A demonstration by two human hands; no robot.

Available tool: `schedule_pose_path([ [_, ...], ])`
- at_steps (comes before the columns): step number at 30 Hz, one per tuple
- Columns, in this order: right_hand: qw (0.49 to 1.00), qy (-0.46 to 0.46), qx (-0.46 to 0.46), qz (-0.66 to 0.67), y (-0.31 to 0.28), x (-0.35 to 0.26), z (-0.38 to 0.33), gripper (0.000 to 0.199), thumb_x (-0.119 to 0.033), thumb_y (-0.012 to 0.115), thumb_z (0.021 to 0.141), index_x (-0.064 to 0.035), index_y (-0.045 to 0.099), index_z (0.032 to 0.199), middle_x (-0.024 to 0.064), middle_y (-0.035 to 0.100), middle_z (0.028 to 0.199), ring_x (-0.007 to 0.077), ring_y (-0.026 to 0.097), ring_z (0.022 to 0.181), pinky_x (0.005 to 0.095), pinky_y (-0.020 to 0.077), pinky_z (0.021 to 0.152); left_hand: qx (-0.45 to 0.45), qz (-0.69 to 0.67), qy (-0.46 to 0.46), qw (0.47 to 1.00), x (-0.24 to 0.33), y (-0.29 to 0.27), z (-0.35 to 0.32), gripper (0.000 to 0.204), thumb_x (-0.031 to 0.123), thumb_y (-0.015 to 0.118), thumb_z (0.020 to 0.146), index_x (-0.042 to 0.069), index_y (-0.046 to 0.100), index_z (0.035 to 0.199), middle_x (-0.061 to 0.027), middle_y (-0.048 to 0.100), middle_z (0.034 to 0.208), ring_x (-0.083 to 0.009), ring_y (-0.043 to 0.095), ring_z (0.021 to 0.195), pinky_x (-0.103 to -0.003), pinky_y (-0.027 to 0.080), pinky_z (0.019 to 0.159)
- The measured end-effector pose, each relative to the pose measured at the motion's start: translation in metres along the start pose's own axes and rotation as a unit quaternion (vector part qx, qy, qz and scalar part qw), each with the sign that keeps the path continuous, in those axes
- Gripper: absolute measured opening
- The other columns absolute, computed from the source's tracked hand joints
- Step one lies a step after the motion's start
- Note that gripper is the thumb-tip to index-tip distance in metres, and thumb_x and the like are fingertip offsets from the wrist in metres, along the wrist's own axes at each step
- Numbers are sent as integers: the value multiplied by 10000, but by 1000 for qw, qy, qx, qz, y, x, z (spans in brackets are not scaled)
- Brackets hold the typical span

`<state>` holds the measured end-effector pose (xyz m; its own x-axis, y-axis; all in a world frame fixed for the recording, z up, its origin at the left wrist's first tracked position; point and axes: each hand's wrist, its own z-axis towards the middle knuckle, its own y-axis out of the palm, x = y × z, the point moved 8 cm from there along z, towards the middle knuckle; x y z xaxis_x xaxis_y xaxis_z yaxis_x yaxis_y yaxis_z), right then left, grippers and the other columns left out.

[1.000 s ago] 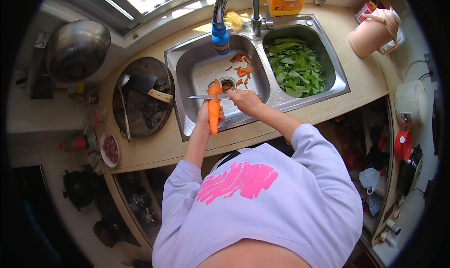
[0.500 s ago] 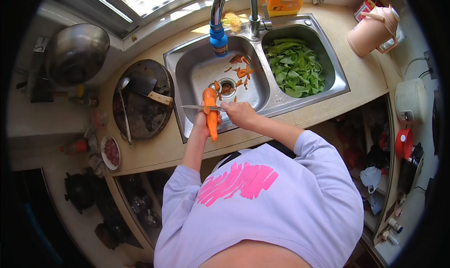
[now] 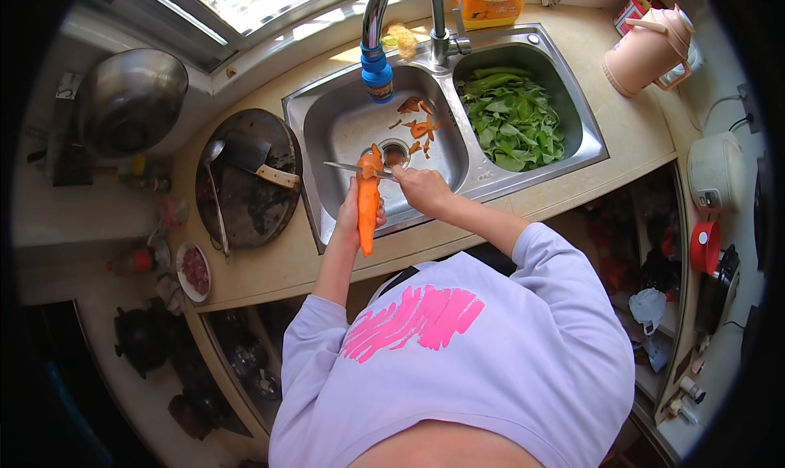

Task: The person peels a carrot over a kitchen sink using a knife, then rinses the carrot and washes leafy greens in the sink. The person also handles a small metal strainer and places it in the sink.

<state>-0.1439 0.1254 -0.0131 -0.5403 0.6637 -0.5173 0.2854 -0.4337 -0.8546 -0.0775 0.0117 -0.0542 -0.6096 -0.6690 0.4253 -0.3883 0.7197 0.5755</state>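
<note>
Over the near edge of the left sink basin, my left hand grips an orange carrot from below, its thin end toward me. My right hand is closed on a narrow silver knife, whose handle is mostly hidden in the fist. The blade lies crosswise on the thick upper end of the carrot, its tip pointing left. Most of the carrot looks smooth and bright. Orange peelings are scattered on the basin floor beside the drain.
Leafy greens fill the right basin. The faucet, with a blue nozzle, hangs over the left one. At left, a round board holds a cleaver and a ladle; a bowl of meat stands nearby. A pink jug stands right.
The blade has moved up the carrot toward its thick end. My left hand has drawn the carrot slightly toward me, and its thin end reaches lower.
</note>
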Motion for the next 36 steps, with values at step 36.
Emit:
schedule_pose_path([
  [36, 986, -112, 113, 43, -44, -23, 2, 105, -69, 531, 795, -48, 482, 886, 132, 597, 671, 316, 614, 584, 429, 474, 475, 16, 287, 269, 919, 52, 15, -19, 493, 67, 698, 733, 79, 433, 1149, -50, 544, 971, -149, 567, 837, -285, 474, 718],
])
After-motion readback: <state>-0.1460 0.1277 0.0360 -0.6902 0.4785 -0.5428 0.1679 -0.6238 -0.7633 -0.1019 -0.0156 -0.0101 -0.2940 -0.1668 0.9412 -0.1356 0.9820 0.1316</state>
